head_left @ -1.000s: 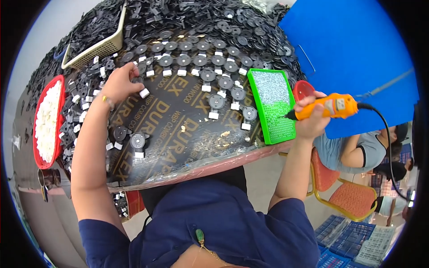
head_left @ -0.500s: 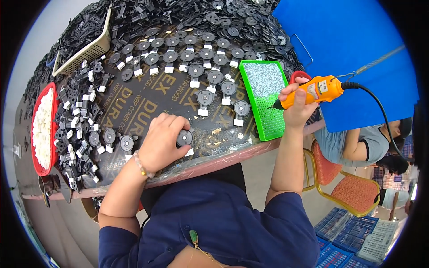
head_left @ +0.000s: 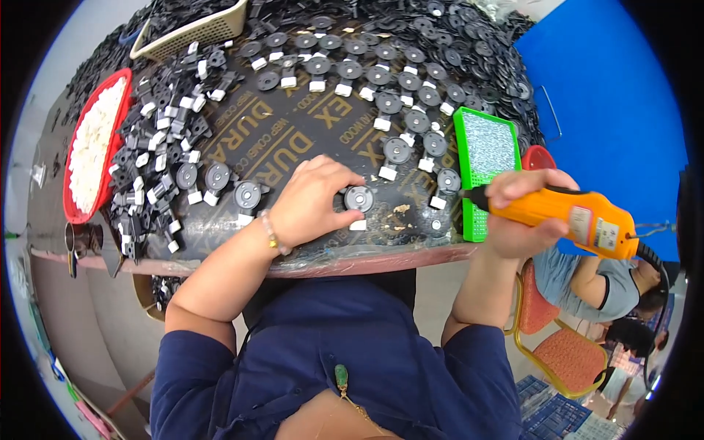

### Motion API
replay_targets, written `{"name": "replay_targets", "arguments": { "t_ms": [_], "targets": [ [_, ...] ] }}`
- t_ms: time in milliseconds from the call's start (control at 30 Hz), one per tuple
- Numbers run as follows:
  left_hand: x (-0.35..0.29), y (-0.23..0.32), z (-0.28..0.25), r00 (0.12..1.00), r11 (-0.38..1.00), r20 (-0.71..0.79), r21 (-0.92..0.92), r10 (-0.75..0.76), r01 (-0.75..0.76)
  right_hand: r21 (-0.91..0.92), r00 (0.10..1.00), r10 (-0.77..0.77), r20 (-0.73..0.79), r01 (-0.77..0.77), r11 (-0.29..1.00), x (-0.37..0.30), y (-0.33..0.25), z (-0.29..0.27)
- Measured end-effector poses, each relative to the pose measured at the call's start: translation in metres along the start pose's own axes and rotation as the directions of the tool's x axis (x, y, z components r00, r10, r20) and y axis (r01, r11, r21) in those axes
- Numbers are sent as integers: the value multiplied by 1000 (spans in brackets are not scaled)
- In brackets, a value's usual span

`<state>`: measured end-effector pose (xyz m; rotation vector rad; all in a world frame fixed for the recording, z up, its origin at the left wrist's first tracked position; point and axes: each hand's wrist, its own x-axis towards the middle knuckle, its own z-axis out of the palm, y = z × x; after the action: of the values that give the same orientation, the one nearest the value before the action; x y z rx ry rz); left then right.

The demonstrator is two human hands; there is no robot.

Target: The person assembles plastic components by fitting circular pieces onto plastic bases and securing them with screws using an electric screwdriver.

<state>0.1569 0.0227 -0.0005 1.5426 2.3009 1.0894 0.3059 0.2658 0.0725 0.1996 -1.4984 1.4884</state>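
Workboard (head_left: 308, 139): dark printed panel, covered with rows of black discs with white clips.
Red tray (head_left: 70, 213): far left, filled with white pieces.
Green tray (head_left: 485, 150): right edge of the board, just beyond the tool tip.
Right hand (head_left: 524, 213): clenched around an orange electric screwdriver (head_left: 568, 216), pointing left.
Left hand (head_left: 312, 199): fingers curled, pinching a black disc part (head_left: 358, 199) at the near edge.

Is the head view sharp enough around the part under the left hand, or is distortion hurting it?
Head view: the left hand and black disc part are sharp and evenly lit at centre; fisheye bends the board edge and darkens the rim.
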Motion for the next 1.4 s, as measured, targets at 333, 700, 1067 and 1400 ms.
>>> {"name": "replay_targets", "arguments": {
  "t_ms": [333,700,1067,1400],
  "targets": [
    [-2,1,-1,999,999,11,-23,-46,46,116,924,253,286,-296,948,-23,38,79],
    [-3,0,1,1000,1000,-17,-18,-22,22,76,917,300,263,-330,941,-27,40,86],
    [-3,0,3,1000,1000,-7,-18,-14,14,82,910,328,256,-358,930,-27,47,82],
    [-3,9,6,999,999,-32,52,11,-9,-348,989,73,-130,-114,930,16,27,-60]
  ]
}}
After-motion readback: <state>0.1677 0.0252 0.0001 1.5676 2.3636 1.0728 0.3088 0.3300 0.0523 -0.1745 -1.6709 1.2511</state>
